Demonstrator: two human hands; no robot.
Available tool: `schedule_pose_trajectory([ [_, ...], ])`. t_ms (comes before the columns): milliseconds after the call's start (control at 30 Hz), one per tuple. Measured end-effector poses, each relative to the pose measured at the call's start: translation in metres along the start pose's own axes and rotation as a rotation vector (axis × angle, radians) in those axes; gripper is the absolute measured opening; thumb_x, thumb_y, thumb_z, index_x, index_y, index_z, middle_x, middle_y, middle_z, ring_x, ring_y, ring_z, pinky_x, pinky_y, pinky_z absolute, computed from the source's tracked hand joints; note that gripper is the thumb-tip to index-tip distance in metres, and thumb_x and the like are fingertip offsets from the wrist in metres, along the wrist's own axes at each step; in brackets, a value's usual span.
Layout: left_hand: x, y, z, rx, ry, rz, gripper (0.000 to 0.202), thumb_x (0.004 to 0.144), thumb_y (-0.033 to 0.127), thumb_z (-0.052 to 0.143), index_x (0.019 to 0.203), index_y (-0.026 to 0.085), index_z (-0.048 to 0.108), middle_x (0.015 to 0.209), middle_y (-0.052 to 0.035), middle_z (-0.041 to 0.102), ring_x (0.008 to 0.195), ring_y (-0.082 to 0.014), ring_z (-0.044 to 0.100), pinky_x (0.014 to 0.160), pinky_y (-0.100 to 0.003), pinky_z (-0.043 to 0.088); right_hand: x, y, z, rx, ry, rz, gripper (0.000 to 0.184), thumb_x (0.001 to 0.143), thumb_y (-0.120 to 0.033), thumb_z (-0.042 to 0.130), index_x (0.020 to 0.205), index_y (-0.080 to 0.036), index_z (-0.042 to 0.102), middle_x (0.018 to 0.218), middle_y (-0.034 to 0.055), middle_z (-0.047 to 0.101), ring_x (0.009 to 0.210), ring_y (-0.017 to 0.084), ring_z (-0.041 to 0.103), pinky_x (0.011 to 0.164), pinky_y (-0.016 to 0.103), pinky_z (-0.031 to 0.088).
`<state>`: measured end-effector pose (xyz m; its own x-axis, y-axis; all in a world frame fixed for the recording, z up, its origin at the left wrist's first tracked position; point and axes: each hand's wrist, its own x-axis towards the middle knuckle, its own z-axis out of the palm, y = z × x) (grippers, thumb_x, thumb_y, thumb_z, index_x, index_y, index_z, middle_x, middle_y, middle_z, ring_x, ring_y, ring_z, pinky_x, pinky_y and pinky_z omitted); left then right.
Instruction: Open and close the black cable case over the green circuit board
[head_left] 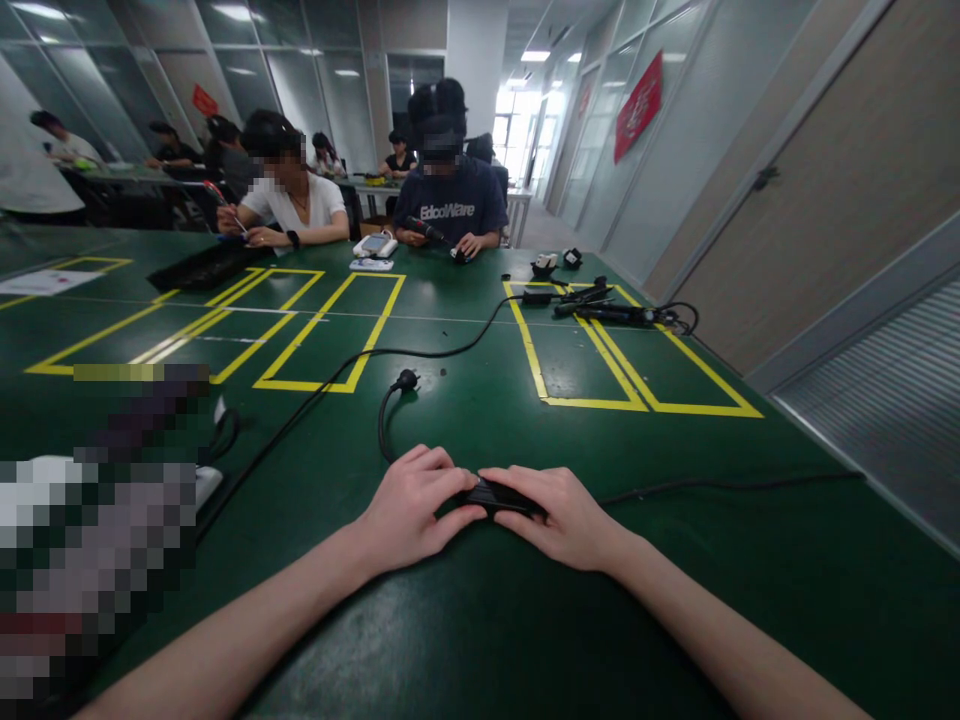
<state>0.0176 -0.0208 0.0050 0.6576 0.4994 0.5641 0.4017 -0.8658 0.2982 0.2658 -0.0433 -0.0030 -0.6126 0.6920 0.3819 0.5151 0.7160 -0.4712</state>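
Observation:
Between my hands, low over the green table, is a slim black power adapter (pixel 491 494). My left hand (pixel 420 500) grips its left end, with thumb and fingers closed around it. On the other end my right hand (pixel 559 510) is closed the same way. A black cord with a round plug (pixel 407 380) curves from behind my left hand, its prongs pointing right. Another black cord (pixel 720 487) runs from beside my right hand toward the table's right edge. My fingers hide both ends of the adapter.
A long black cable (pixel 427 353) crosses the green table (pixel 480 640) to a bundle of black tools and leads (pixel 615 310). Yellow tape outlines (pixel 592 403) mark the surface. Two people sit opposite, near a black tray (pixel 199 265) and a white device (pixel 375 245). A blurred patch covers the left.

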Motion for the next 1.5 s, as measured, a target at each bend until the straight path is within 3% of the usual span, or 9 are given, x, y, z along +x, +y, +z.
schedule_pose_trajectory([
  [367,0.001,0.002,-0.001,-0.027,-0.009,0.020,0.021,0.104,0.034,0.058,0.096,0.018,0.067,0.093,-0.0058,0.075,0.080,-0.0186,0.062,0.073,-0.033,0.045,0.000,-0.001,0.001,0.007,0.043,-0.049,0.033,0.103,-0.033,0.055,0.132,-0.018,0.062,0.106,0.0100,0.077,0.089,0.021,0.075,0.078,0.032,0.059],
  [567,0.001,0.002,-0.001,-0.017,-0.009,-0.082,0.021,0.097,0.035,0.069,0.109,0.018,0.068,0.093,-0.0053,0.074,0.083,-0.0198,0.066,0.076,-0.034,0.049,0.001,0.000,0.002,0.005,0.093,-0.074,0.034,0.102,-0.030,0.057,0.135,-0.021,0.063,0.116,0.0102,0.078,0.100,0.023,0.076,0.087,0.036,0.061],
  [767,-0.001,-0.001,0.001,0.002,-0.007,-0.086,0.026,0.098,0.038,0.068,0.117,0.019,0.069,0.096,-0.0059,0.076,0.084,-0.0201,0.069,0.078,-0.035,0.050,0.001,0.000,0.003,-0.013,0.115,-0.084,0.033,0.102,-0.028,0.057,0.134,-0.020,0.061,0.118,0.0103,0.077,0.102,0.022,0.076,0.088,0.036,0.061],
  [933,-0.002,-0.002,0.002,0.005,0.008,-0.093,0.029,0.100,0.042,0.064,0.114,0.017,0.071,0.094,-0.0070,0.077,0.080,-0.0200,0.070,0.078,-0.036,0.052,0.001,-0.001,0.002,-0.136,0.056,-0.107,0.047,0.098,-0.034,0.065,0.141,-0.019,0.055,0.121,0.0135,0.073,0.102,0.025,0.073,0.083,0.037,0.061],
  [1100,-0.001,-0.003,0.002,-0.012,0.031,-0.115,0.032,0.098,0.039,0.066,0.121,0.017,0.070,0.097,-0.0088,0.076,0.085,-0.0213,0.070,0.078,-0.037,0.054,-0.001,0.001,0.002,-0.169,0.005,-0.107,0.047,0.099,-0.028,0.061,0.145,-0.021,0.055,0.115,0.0119,0.070,0.095,0.022,0.070,0.078,0.034,0.059],
  [1200,0.000,-0.005,-0.001,-0.004,0.133,-0.107,0.032,0.098,0.030,0.064,0.129,0.020,0.067,0.108,-0.0100,0.076,0.099,-0.0244,0.069,0.088,-0.041,0.056,0.000,0.005,-0.001,-0.052,0.098,-0.042,0.050,0.098,-0.028,0.062,0.147,-0.023,0.055,0.114,0.0108,0.070,0.094,0.022,0.070,0.078,0.034,0.059],
  [1333,0.003,-0.005,-0.007,0.027,0.279,-0.044,0.040,0.096,0.017,0.062,0.136,0.023,0.062,0.128,-0.0103,0.072,0.119,-0.0265,0.064,0.105,-0.047,0.052,0.001,0.015,-0.014,0.112,0.331,0.199,0.046,0.092,-0.034,0.069,0.136,-0.023,0.066,0.111,0.0094,0.073,0.097,0.024,0.071,0.086,0.038,0.060],
  [1433,0.003,-0.004,-0.008,0.028,0.295,-0.027,0.038,0.096,0.016,0.062,0.133,0.023,0.063,0.129,-0.0101,0.071,0.120,-0.0256,0.064,0.105,-0.047,0.052,0.000,0.028,-0.028,0.233,0.546,0.406,0.052,0.083,-0.045,0.076,0.129,-0.020,0.071,0.116,0.0111,0.074,0.103,0.028,0.071,0.088,0.041,0.060],
  [1500,0.003,-0.003,-0.005,0.001,0.246,-0.016,0.035,0.097,0.017,0.061,0.131,0.022,0.065,0.123,-0.0099,0.074,0.115,-0.0246,0.066,0.100,-0.044,0.056,-0.002,0.037,-0.040,0.330,0.713,0.518,0.062,0.075,-0.051,0.081,0.125,-0.018,0.072,0.114,0.0116,0.075,0.099,0.028,0.072,0.082,0.039,0.061],
])
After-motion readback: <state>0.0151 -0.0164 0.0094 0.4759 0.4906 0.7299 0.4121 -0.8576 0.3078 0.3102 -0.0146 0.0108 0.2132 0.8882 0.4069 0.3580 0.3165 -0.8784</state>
